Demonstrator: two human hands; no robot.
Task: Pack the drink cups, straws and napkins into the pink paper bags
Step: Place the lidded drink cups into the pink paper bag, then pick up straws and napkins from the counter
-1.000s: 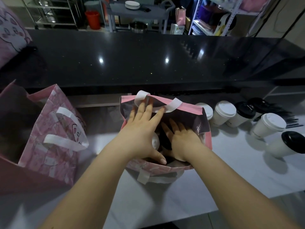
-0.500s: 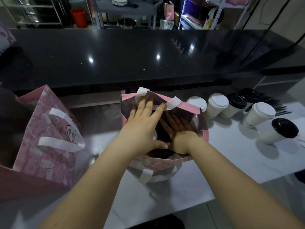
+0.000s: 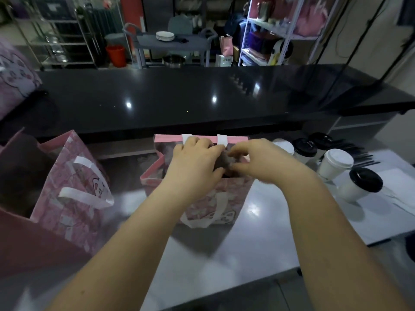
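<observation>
Left hand (image 3: pixel 195 163), right hand (image 3: pixel 258 161), pinching pink printed bag (image 3: pixel 215 198)

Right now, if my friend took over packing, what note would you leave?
Both busy: left-hand grip and right-hand grip have fingers curled at the mouth of the middle pink paper bag with white handles, seemingly pinching its grey inner paper.
Its contents are hidden.
A second pink paper bag stands open at the left.
Five lidded white paper cups and thin black straws sit on the white table, right.
Done: unclear. Left: pack those cups and straws; napkins I cannot make out.
</observation>
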